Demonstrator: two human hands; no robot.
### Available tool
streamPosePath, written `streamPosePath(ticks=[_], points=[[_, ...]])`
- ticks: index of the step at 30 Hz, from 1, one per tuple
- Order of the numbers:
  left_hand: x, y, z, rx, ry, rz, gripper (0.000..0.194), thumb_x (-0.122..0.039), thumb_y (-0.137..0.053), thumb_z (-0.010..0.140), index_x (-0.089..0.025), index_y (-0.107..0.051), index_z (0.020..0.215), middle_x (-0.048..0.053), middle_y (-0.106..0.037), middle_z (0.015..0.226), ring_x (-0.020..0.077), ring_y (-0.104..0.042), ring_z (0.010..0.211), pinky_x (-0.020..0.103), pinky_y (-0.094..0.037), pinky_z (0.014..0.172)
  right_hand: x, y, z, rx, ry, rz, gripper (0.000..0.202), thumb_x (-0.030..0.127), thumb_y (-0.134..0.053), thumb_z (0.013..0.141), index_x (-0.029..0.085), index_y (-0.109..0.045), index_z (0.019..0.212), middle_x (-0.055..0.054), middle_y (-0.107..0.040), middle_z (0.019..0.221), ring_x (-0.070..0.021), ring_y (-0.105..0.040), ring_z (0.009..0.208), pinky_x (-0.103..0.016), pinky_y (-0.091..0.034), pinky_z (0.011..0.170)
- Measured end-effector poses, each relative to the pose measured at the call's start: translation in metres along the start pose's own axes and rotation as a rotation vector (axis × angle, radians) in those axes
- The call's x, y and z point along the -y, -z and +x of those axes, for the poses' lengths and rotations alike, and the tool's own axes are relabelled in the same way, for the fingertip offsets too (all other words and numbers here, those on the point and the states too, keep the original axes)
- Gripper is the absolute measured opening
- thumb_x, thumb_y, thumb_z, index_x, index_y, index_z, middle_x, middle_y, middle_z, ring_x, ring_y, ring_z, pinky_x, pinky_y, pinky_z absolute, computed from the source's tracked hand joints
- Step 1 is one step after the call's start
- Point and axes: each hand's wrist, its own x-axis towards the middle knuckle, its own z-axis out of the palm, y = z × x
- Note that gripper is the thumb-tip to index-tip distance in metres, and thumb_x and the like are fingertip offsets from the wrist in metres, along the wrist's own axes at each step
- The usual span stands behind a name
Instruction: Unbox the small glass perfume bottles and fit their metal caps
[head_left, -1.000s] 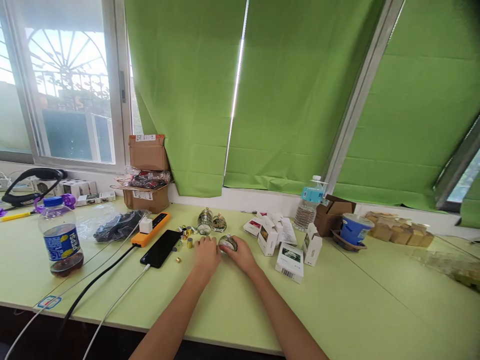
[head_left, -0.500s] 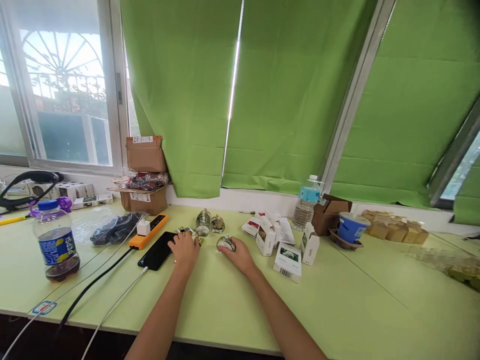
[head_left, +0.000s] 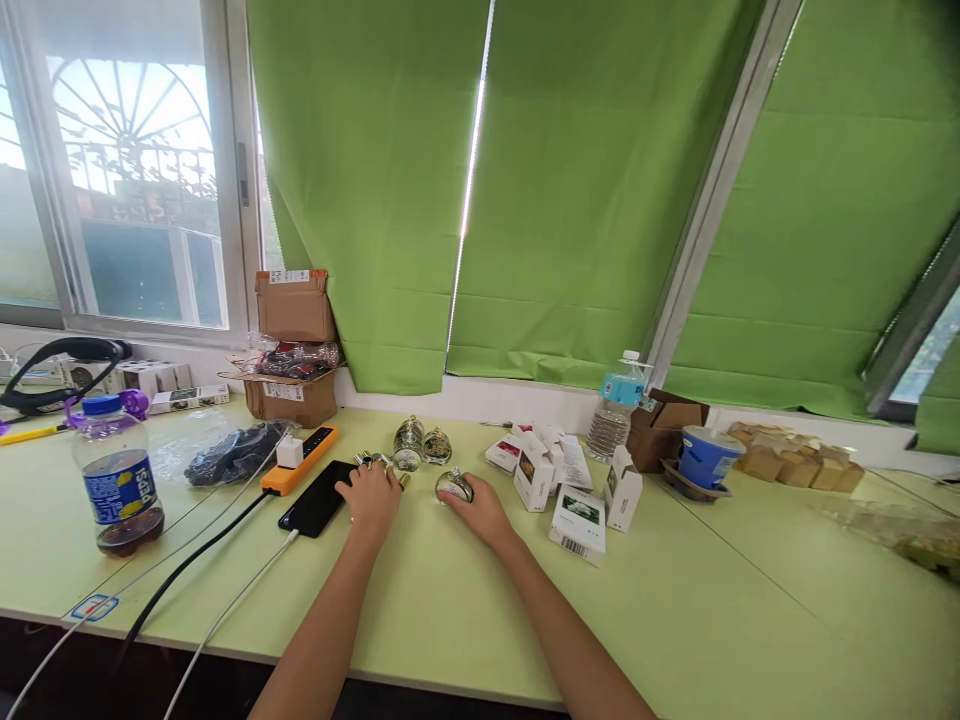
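My right hand (head_left: 480, 505) is closed round a small ornate glass bottle (head_left: 452, 486) that rests on the pale green table (head_left: 427, 600). To its left, my left hand (head_left: 373, 495) lies over a cluster of small gold and dark pieces (head_left: 367, 459), fingers bent down among them; what its fingertips hold, if anything, is hidden. Just behind stand more ornate glass bottles, a taller one (head_left: 408, 445) and a rounder one (head_left: 437, 446). A black phone (head_left: 316, 500) with a white cable lies beside my left hand.
Small white printed boxes (head_left: 577, 522) lie and stand to the right. Farther right are a water bottle (head_left: 611, 420), a blue tub (head_left: 705, 458) and tan boxes (head_left: 795, 462). At left are an orange power strip (head_left: 304, 462), cables, dark bagged items and a Pepsi bottle (head_left: 120, 490).
The view has shifted very slightly. Both hands keep nearly the same place and pose, and the objects on the table have not visibly moved.
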Motion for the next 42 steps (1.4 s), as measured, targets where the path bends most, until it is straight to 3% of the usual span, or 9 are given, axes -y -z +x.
streamPosePath(ticks=[7,18,27,32,36,39,42], points=[[0.004,0.003,0.004,0.053,-0.028,-0.024,0.027,-0.017,-0.044,0.082,-0.014,-0.061,0.103,0.017,-0.065,0.108,0.0326,-0.055,0.104,0.050,-0.030,0.087,0.005,0.003,-0.002,-0.003,-0.007,0.017,0.037,0.057,-0.061,0.072,0.019,-0.061,0.074,-0.003,-0.064,0.075,-0.0237,-0.056,0.077,-0.028,-0.040,0.064],[0.009,0.005,0.006,0.091,-0.019,0.006,0.036,-0.003,-0.045,0.078,-0.018,-0.058,0.108,0.014,-0.065,0.112,0.0305,-0.053,0.108,0.047,-0.029,0.088,0.003,0.002,-0.001,0.001,-0.010,0.024,0.040,0.060,-0.061,0.071,0.020,-0.060,0.074,-0.004,-0.065,0.077,-0.0249,-0.057,0.077,-0.030,-0.040,0.065],[0.015,0.009,0.010,0.101,-0.024,-0.018,0.035,-0.002,-0.043,0.077,-0.021,-0.064,0.099,0.012,-0.067,0.107,0.0285,-0.054,0.105,0.045,-0.027,0.086,-0.002,0.006,0.003,0.072,-0.008,0.106,0.040,0.058,-0.065,0.069,0.019,-0.060,0.075,0.000,-0.063,0.074,-0.0206,-0.055,0.072,-0.028,-0.040,0.064],[0.014,0.014,0.010,0.073,-0.040,-0.059,0.034,-0.005,-0.043,0.080,-0.021,-0.063,0.102,0.011,-0.067,0.106,0.0266,-0.055,0.104,0.043,-0.026,0.087,-0.009,0.015,0.006,0.145,-0.033,0.227,0.042,0.051,-0.072,0.064,0.018,-0.065,0.090,-0.001,-0.067,0.081,-0.0212,-0.059,0.075,-0.028,-0.044,0.064],[0.010,0.022,0.009,0.030,-0.033,-0.237,0.032,-0.008,-0.041,0.084,-0.022,-0.061,0.105,0.009,-0.066,0.109,0.0248,-0.054,0.106,0.042,-0.025,0.093,-0.017,0.022,0.008,0.185,-0.051,0.315,0.043,0.041,-0.071,0.063,0.019,-0.065,0.100,-0.002,-0.070,0.092,-0.0229,-0.063,0.082,-0.030,-0.048,0.069],[0.006,0.023,0.009,0.043,-0.047,-0.596,0.026,-0.011,-0.043,0.085,-0.021,-0.061,0.100,0.009,-0.064,0.110,0.0242,-0.053,0.109,0.041,-0.027,0.098,-0.024,0.026,0.010,0.179,-0.070,0.351,0.045,0.032,-0.062,0.066,0.020,-0.063,0.110,-0.004,-0.070,0.100,-0.0233,-0.064,0.087,-0.031,-0.049,0.070],[-0.001,0.016,0.008,0.097,-0.105,-0.896,0.020,-0.013,-0.045,0.084,-0.020,-0.061,0.093,0.008,-0.064,0.106,0.0220,-0.057,0.104,0.037,-0.038,0.094,-0.028,0.028,0.011,0.149,-0.084,0.362,0.044,0.027,-0.051,0.070,0.020,-0.062,0.113,-0.006,-0.068,0.104,-0.0237,-0.063,0.090,-0.031,-0.050,0.069]])
